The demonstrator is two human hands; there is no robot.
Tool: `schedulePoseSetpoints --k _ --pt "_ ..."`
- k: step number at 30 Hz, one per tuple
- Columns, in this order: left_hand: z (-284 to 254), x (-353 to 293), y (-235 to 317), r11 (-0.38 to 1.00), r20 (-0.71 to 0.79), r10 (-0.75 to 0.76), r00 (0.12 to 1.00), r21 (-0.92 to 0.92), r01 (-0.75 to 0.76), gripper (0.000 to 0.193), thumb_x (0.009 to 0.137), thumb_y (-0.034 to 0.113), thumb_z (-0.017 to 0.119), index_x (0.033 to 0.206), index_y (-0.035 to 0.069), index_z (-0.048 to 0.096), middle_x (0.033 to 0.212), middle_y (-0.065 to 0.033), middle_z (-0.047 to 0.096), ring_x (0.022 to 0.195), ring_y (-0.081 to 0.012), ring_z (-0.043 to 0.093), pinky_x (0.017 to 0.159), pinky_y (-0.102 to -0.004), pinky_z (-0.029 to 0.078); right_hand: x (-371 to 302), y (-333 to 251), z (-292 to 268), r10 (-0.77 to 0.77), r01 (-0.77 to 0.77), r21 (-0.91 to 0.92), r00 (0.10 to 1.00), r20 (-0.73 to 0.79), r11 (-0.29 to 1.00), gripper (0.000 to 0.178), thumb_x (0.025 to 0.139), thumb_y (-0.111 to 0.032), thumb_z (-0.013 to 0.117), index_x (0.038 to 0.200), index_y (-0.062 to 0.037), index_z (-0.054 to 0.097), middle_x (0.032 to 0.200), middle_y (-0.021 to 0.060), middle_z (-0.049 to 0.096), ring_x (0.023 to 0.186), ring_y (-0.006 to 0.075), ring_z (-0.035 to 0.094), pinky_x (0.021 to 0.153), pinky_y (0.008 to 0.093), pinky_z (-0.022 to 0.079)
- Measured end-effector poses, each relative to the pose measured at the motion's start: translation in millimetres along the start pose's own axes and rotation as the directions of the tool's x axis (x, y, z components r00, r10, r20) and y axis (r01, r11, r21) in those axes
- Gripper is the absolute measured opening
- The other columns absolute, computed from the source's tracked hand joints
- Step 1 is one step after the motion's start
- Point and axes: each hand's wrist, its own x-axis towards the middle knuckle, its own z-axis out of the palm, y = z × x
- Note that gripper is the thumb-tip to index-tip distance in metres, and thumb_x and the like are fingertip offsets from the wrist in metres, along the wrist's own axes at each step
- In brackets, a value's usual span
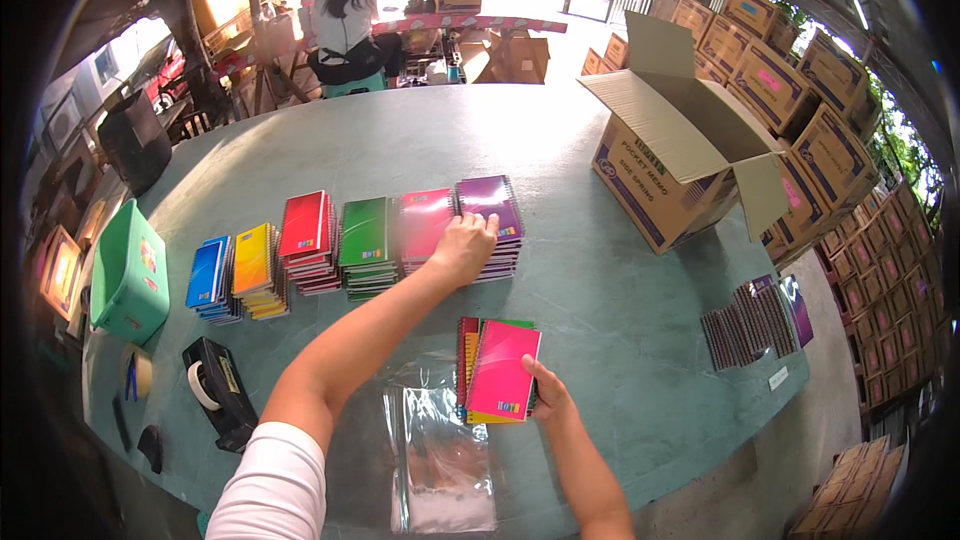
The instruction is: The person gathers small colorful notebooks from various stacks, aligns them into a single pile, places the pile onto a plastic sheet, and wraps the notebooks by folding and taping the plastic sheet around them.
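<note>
My left hand (468,248) reaches across to a stack of purple spiral notebooks (490,198), fingers curled against the top one near its left edge. Beside that stack stand pink notebooks (427,215), then green (365,230), red (305,223), yellow (255,258) and blue (206,275) stacks in a row. My right hand (548,390) grips a small bundle of spiral notebooks by its right edge. A pink notebook (503,370) tops the bundle, with green, red and yellow covers showing behind it. Clear plastic sleeves (440,470) lie just left of the bundle.
A black tape dispenser (222,395) and a green bin (130,270) stand at left. An open cardboard box (660,170) sits at far right, with wrapped notebooks (755,325) nearer. Stacked cartons (770,80) rise beyond the table; a person (345,25) sits in the background.
</note>
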Motion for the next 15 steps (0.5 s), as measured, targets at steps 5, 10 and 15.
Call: schedulePoseSetpoints --k 5,10,15 --pt "-46 31 5 0.989 0.2 0.105 0.974 -0.126 -0.081 0.029 0.075 0.002 0.056 0.103 -0.003 0.058 0.094 -0.0122 0.064 0.092 -0.0281 0.059 0.084 -0.0413 0.047 -18 -15 -14 -0.07 0.039 -0.165 0.98 -0.186 0.986 0.054 0.084 -0.038 0.065 0.119 0.0009 0.05 0.109 0.0143 0.062 0.095 0.024 0.064 0.081 0.0403 0.054" --pt "-56 9 25 0.267 0.15 0.458 0.876 -0.963 0.026 0.022 0.07 -0.007 0.063 0.089 0.004 0.065 0.104 -0.01 0.065 0.111 -0.031 0.055 0.093 -0.0393 0.045 -20 -21 -6 -0.05 0.036 0.235 0.997 0.055 0.971 0.083 0.076 -0.065 0.057 0.122 0.0035 0.047 0.111 0.0178 0.061 0.097 0.0272 0.062 0.086 0.0408 0.051" --pt "-10 -18 51 0.619 0.047 0.536 0.843 -0.7 -0.355 0.034 0.071 0.005 0.063 0.105 0.013 0.066 0.128 -0.0142 0.052 0.122 -0.0344 0.045 0.101 -0.0454 0.037 -27 -6 -7 -0.139 0.139 -0.008 0.988 -0.068 0.99 0.061 0.082 -0.041 0.056 0.119 0.0066 0.049 0.107 0.0206 0.062 0.092 0.03 0.063 0.086 0.0403 0.05"
